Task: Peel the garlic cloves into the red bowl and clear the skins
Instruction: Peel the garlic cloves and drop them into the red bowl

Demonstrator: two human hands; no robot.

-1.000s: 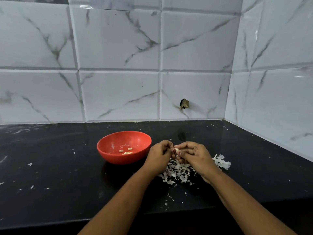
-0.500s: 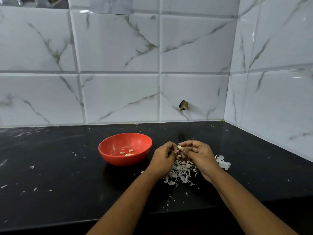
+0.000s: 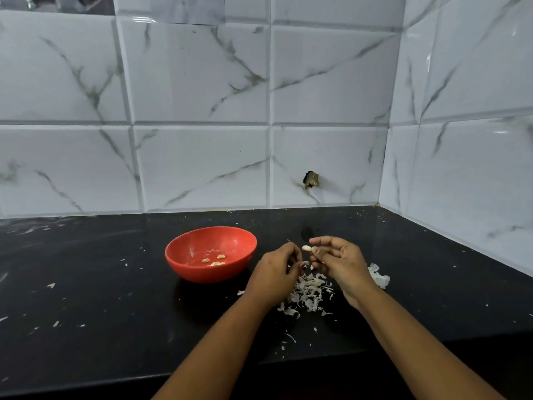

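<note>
Head view: smooth pale clove [image 3: 307,248] between pinching right fingers [image 3: 320,250], left fingers [image 3: 292,255] curled, grip unclear, over papery skins [image 3: 308,293].

Both forearms reach forward. Left hand [image 3: 274,269] fingers curled, just beside right hand [image 3: 337,261], whose fingertips pinch a clove [image 3: 307,248].

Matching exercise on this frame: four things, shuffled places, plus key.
1. red plastic bowl
2. pale garlic clove
3. heap of white papery garlic skins
4. dark chipped hole

a. in the marbled wall tile
b. pinched between fingers of the right hand
c. loose on the black counter, under the right hand
d. leftmost on the counter

Pairs: 1-d, 2-b, 3-c, 4-a
</note>
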